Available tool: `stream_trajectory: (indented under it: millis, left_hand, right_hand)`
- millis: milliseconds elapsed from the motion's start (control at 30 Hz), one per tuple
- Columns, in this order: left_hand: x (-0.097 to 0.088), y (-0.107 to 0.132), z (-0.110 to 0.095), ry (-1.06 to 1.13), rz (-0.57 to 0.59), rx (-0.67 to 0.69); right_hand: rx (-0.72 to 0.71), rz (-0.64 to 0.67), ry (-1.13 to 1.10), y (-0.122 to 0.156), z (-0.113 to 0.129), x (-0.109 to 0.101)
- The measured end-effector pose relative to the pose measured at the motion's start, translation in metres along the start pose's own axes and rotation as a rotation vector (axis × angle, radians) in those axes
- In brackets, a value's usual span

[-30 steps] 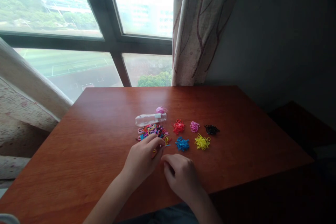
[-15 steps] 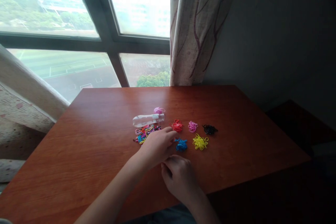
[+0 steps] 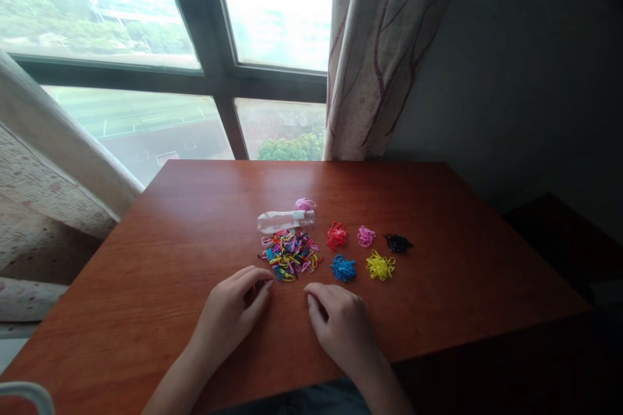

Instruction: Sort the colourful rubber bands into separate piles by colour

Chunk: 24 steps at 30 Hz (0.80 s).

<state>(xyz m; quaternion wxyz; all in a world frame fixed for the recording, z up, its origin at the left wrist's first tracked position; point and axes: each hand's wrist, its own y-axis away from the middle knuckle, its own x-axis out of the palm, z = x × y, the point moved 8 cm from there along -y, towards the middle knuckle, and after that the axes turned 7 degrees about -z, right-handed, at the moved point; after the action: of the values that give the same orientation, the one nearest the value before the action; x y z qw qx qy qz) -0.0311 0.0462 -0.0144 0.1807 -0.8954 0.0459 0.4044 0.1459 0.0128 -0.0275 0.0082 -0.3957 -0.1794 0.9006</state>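
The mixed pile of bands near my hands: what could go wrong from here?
The blue pile lies close to the mixed pile; a careless sweep of the right hand might blend them.
The bottle lies on its side just behind the mixed pile and could roll if bumped.
The left hand, nearest that pile, may drag several bands at once.

no readable text, labels, brands, numbers or signs anywhere

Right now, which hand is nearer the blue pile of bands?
Right. The right hand rests just short of the blue pile; the left hand lies farther left, short of the mixed pile.
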Motion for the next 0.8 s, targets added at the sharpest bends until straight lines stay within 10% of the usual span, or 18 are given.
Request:
stream_trajectory:
  millis: [800]
  left_hand:
    - [0.014,0.006,-0.001,-0.152,0.069,-0.034]
  right_hand:
    - [0.16,-0.127,-0.027,-0.02,-0.006,0.011]
